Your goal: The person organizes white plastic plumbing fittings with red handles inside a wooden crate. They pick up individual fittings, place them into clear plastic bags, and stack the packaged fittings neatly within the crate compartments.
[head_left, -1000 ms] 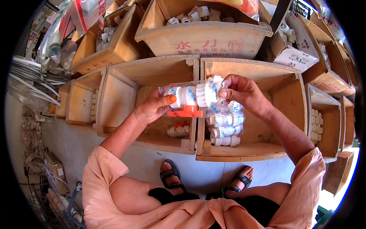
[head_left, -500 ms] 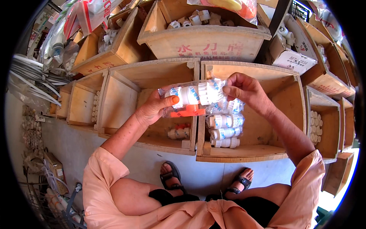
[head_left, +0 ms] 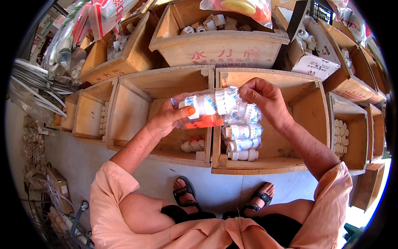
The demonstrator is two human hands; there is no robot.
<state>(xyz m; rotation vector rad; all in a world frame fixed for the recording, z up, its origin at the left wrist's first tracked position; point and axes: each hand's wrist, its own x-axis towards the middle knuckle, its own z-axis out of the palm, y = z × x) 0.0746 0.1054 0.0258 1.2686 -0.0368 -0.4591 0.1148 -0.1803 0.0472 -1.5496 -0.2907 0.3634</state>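
Observation:
A white plastic ball valve with an orange-red handle, wrapped in a clear bag with blue print, is held level above two wooden boxes. My left hand grips its left end, thumb on top. At the other end, my right hand pinches with thumb and forefinger at the edge of the bag; the other fingers are curled. Below, several bagged white fittings lie stacked along the left side of the right wooden box. Another valve with a red handle rests in the left wooden box.
Behind stands a wooden box of white fittings, with a white cardboard box to its right. Smaller boxes of pipe fittings flank both sides. Coiled white pipes hang at the left. My sandalled feet are on the grey floor.
My right hand has shifted slightly left and the bag's right end has changed shape beside it. The left hand keeps its hold on the valve. The view has moved a little.

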